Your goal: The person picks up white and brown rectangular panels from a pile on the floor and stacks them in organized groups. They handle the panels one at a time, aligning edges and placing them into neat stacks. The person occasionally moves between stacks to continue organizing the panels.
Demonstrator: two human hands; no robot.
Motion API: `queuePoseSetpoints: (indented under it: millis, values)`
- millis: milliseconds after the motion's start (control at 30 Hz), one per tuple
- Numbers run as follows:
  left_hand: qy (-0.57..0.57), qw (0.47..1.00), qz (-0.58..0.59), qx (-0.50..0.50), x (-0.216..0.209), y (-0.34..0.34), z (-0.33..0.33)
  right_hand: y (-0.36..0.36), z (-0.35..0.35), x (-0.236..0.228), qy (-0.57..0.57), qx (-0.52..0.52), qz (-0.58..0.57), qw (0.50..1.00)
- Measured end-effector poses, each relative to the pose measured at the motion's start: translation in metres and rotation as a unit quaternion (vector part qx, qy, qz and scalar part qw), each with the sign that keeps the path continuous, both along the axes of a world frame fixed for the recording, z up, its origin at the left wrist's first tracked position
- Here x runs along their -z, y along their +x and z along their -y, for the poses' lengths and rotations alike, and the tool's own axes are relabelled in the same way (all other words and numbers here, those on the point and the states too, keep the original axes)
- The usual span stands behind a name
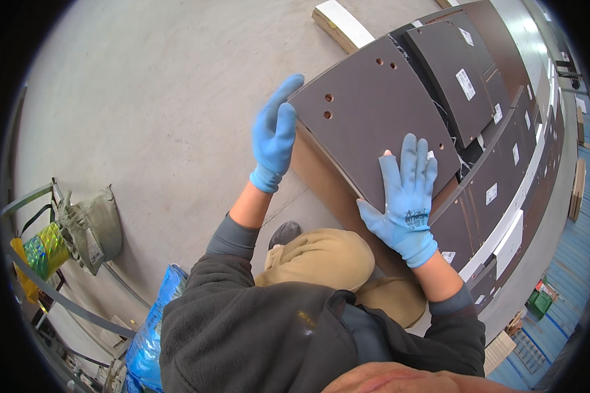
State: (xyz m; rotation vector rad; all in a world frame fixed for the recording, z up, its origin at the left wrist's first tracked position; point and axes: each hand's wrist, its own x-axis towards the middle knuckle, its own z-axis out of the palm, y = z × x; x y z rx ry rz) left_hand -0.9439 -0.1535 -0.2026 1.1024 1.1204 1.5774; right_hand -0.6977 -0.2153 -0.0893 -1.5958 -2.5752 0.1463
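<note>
Both my hands wear light blue work gloves. A dark brown board (pixel 367 98) with several drilled holes lies on top of a stack in front of me. My left hand (pixel 275 134) is upright at the board's left corner, fingers extended and thumb apart, its inner side by the edge. Flat on the board's near right part rests my right hand (pixel 403 190), fingers spread, with one bare fingertip showing through the glove. A small white label is partly hidden behind its fingers. Beyond it, another dark panel (pixel 442 72) with white labels lies on the stack.
More labelled brown panels (pixel 478 196) run along the right. A white-topped wooden beam (pixel 343 26) lies on the floor beyond the board. At the left are a metal frame (pixel 65 298), a grey-green bag (pixel 98 229), a shiny tape roll (pixel 48 249) and a blue plastic sack (pixel 151 337).
</note>
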Motion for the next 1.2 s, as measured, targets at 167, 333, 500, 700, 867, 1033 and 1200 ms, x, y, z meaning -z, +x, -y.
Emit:
queuePoseSetpoints:
  millis: [167,333,500,700,867,1033,1200]
  values:
    - [0.053,0.997,0.049,0.003,0.011,0.001,-0.002,-0.001,-0.001,0.003,-0.010,0.001,0.004,1.000]
    - [0.054,0.994,0.088,0.027,0.021,-0.006,-0.004,0.001,0.000,0.007,-0.007,-0.005,0.001,1.000]
    - [0.029,0.996,0.080,0.014,0.022,-0.008,-0.004,0.001,0.000,0.010,0.002,-0.009,-0.002,1.000]
    - [0.042,0.994,0.096,0.041,0.022,-0.019,-0.011,0.000,0.001,0.008,-0.001,-0.004,0.012,1.000]
    - [0.038,0.994,0.086,0.056,0.022,-0.020,-0.012,-0.002,-0.001,0.012,0.030,-0.002,-0.004,1.000]
    - [0.028,0.991,0.110,0.076,0.016,-0.017,-0.009,-0.001,-0.004,0.014,0.039,-0.003,-0.010,0.999]
    - [0.008,0.991,0.079,0.106,0.012,-0.021,-0.008,-0.001,-0.002,0.012,0.025,0.003,0.005,1.000]
